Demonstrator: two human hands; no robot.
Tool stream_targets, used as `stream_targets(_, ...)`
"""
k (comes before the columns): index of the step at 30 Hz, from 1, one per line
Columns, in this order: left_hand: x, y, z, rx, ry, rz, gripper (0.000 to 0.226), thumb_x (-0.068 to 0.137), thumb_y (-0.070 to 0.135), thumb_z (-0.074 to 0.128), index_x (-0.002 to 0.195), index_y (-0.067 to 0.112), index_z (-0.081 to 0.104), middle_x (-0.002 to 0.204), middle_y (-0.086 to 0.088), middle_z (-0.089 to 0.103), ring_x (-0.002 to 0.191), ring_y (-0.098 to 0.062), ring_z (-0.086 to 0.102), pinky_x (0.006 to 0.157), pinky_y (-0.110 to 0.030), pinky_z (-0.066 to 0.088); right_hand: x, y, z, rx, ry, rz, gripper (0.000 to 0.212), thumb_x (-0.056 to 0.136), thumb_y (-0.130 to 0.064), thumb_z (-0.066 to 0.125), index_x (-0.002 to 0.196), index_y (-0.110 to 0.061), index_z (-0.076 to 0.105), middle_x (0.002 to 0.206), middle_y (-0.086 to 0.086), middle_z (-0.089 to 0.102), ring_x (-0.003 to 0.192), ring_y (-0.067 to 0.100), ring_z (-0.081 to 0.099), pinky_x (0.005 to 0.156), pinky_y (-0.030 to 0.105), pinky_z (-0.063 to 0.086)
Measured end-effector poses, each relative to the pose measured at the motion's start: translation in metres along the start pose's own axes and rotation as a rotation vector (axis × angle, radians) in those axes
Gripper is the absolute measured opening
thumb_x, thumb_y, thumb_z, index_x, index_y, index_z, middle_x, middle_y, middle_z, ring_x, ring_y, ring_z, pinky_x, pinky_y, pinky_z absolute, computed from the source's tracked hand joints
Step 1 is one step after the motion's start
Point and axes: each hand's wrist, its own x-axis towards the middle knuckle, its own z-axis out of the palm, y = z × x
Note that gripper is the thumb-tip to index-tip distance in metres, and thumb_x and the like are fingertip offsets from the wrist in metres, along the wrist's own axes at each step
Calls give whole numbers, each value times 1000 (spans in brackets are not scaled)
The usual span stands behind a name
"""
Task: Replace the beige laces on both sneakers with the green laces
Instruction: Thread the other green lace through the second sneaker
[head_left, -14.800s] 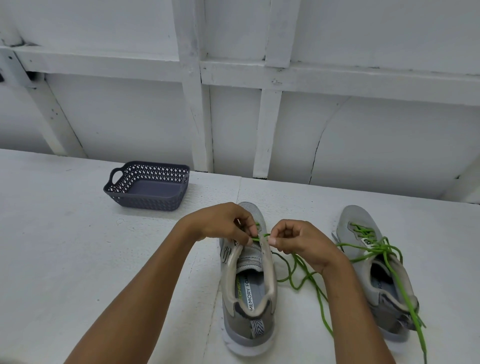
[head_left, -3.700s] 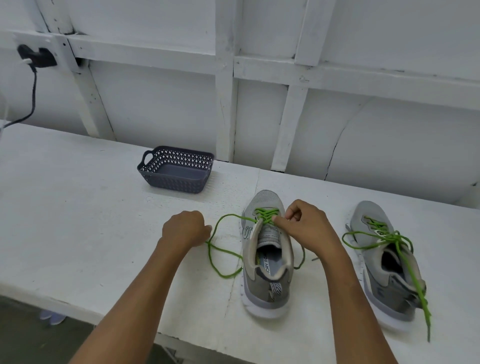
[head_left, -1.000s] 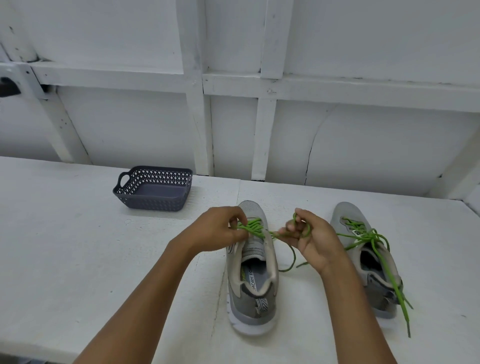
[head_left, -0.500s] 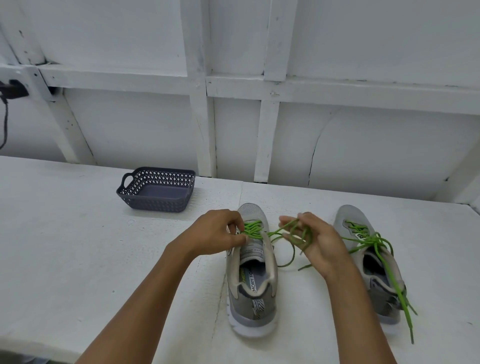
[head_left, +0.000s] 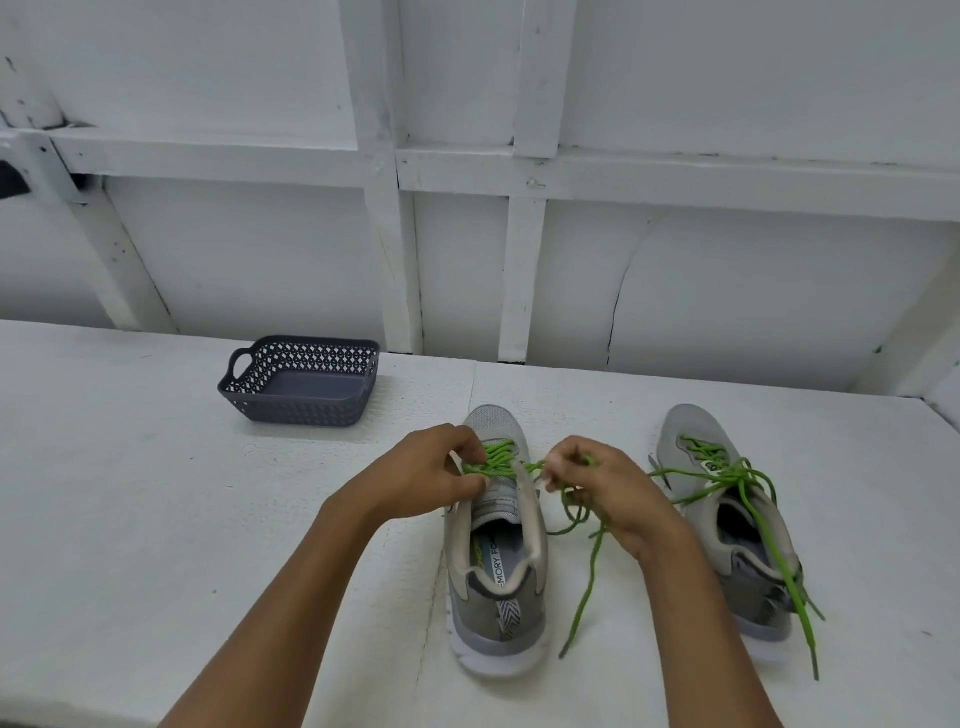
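- I see the left sneaker (head_left: 496, 540), grey mesh with a white sole, on the rough white table (head_left: 130, 519).
- My left hand (head_left: 421, 475) pinches the round green lace (head_left: 498, 457) at the eyelets.
- My right hand (head_left: 605, 491) is closed on the loose cord; its end now hangs lower than half a second ago.
- The right sneaker (head_left: 727, 525) is laced green already.
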Motion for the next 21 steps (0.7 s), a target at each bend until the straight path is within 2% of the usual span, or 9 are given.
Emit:
stream_targets(1, 0, -1, -1, -14, 1, -8, 20, 86, 34, 71, 103, 30, 63, 107, 16, 60, 91, -8, 63, 75, -26, 51, 2, -2, -1, 227, 43, 22, 22, 99, -8, 52, 77, -10, 56, 79, 6, 70, 73, 19, 67, 69, 30, 52)
stream_targets(3, -1, -2, -1, -31, 9, -21, 20, 84, 36, 72, 101, 30, 62, 105, 18, 60, 89, -8, 64, 72, -25, 51, 6, -4, -5, 644, 87, 84, 25, 99, -3, 44, 75, -6, 50, 79, 18, 71, 74, 30, 72, 70, 40, 60)
stream_targets(4, -1, -3, -1, -36, 7, -26, 21, 84, 36, 72, 101, 30, 62, 104, 18, 60, 88, -8, 64, 70, -25, 50, 7, -3, -5, 733, 90, 112, 26, 98, -3, 43, 74, -5, 49, 73, 19, 70, 70, 32, 71, 67, 42, 62)
stream_targets(6, -1, -3, 0, -47, 0, -28, 21, 84, 36, 72, 100, 30, 61, 103, 19, 60, 87, -8, 64, 70, -25, 51, 9, 2, 0, 741, 80, 147, 26, 99, -7, 45, 74, -7, 48, 63, 14, 63, 63, 29, 67, 64, 42, 61)
stream_targets(8, -1, -2, 1, -61, 0, -14, 19, 84, 33, 72, 99, 30, 61, 102, 18, 61, 88, -9, 65, 73, -29, 53, 11, 6, 5, 595, 88, 141, 25, 99, -11, 51, 74, -10, 49, 60, 8, 55, 62, 23, 60, 67, 41, 60)
stream_targets(10, -1, -2, -1, -64, 12, 19, 16, 84, 31, 73, 97, 30, 63, 103, 15, 62, 89, -9, 64, 79, -33, 54, 11, 6, 5, 325, 85, 96, 19, 94, -14, 61, 78, -10, 53, 63, 5, 51, 62, 20, 55, 69, 39, 57)
stream_targets(14, 3, -2, -7, -18, 24, 88, 6, 87, 32, 71, 92, 30, 68, 103, 13, 64, 92, -3, 61, 85, -33, 52, 6, 3, -3, -167, -27, -29, 6, 87, -13, 73, 90, -12, 68, 70, -1, 56, 66, 10, 54, 67, 28, 50)
stream_targets(18, 11, 6, -11, 46, -29, 118, 8, 88, 28, 70, 93, 22, 71, 101, 8, 65, 94, -7, 60, 87, -35, 51, 4, 0, -1, -279, -80, -93, 6, 86, -4, 72, 85, -9, 70, 72, -8, 66, 65, -2, 58, 64, 12, 45)
stream_targets(21, 18, 12, -13, 110, -113, 133, 11, 87, 28, 70, 95, 22, 71, 104, 6, 64, 97, -9, 58, 89, -35, 50, 8, -2, -1, -431, -60, -108, 10, 91, -10, 67, 83, -16, 70, 75, -8, 68, 67, -1, 58, 68, 14, 46)
